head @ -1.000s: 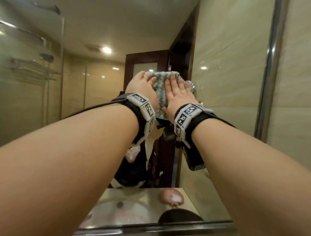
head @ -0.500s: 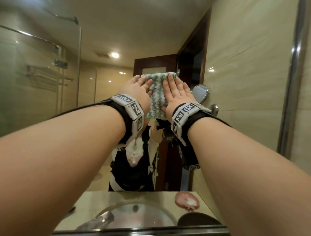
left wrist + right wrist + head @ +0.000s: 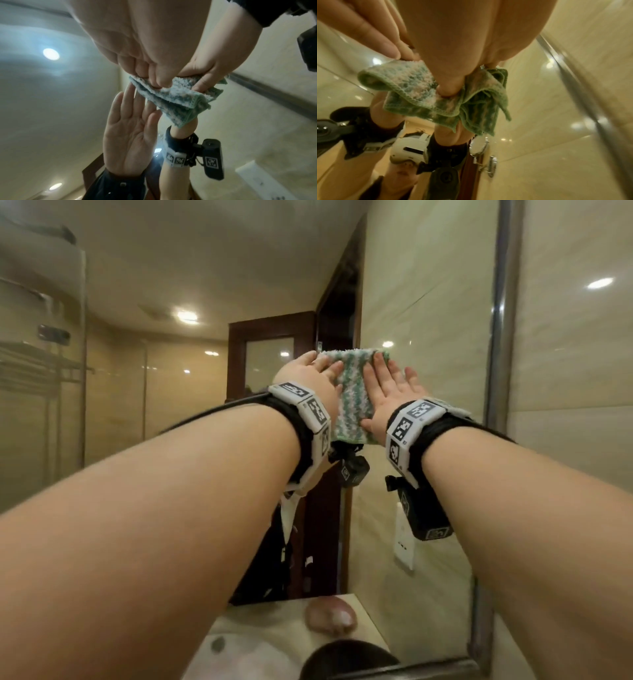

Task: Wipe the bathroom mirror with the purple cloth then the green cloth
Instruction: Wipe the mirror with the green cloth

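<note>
A folded green-and-white cloth (image 3: 352,395) lies flat against the mirror (image 3: 428,378) at chest height. My left hand (image 3: 308,373) presses its left edge with straight fingers. My right hand (image 3: 388,383) lies flat on its right half. In the left wrist view the left fingers (image 3: 154,77) bear on the cloth (image 3: 173,98). The right wrist view shows the right thumb (image 3: 448,86) pushing into the cloth (image 3: 412,83), whose lower folds hang loose. A pinkish-purple bundle (image 3: 330,619) lies on the counter, seen reflected low in the mirror.
The mirror's metal frame (image 3: 501,337) runs upright just right of my hands, with tiled wall (image 3: 575,405) beyond it. The glass reflects a dark wooden door, a shower screen at left, a wall socket (image 3: 404,542) and the basin (image 3: 239,655).
Both hands have slid the cloth along the glass, first a little left, then back right toward the metal frame. The round shaving mirror's reflection beside my right hand is no longer in sight.
</note>
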Action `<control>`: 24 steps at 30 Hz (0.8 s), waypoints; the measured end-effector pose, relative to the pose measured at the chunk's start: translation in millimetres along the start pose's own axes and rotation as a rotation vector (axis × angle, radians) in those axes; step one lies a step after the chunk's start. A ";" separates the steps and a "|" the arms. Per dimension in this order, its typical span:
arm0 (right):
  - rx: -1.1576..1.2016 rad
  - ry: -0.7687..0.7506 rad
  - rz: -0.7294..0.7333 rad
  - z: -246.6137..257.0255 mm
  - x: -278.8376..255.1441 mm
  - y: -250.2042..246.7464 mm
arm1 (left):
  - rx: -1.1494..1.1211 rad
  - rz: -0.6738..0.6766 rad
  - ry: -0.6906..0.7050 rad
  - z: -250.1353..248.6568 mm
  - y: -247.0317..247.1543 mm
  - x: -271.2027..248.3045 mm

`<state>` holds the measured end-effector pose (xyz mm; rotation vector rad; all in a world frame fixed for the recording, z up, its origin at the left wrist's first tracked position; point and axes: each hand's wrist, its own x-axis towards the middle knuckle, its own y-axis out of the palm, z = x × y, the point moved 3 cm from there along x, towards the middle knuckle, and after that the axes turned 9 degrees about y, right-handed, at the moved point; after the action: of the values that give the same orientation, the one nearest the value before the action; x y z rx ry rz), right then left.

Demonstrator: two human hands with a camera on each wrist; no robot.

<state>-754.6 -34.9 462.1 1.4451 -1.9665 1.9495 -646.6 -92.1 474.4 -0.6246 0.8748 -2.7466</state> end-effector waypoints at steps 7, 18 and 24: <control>-0.140 0.116 0.065 -89.5 9.9 31.3 | -0.114 -0.083 0.038 -72.4 -49.2 66.4; -0.195 0.178 0.099 -134.5 17.1 42.0 | -0.160 -0.184 0.050 -103.8 -70.0 106.8; -0.169 0.192 0.092 -139.5 18.3 44.3 | -0.215 -0.220 0.052 -114.7 -73.9 110.9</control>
<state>-870.4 56.3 469.2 1.1038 -2.0843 1.8254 -800.9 -7.8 470.3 -0.7292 1.1916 -2.8960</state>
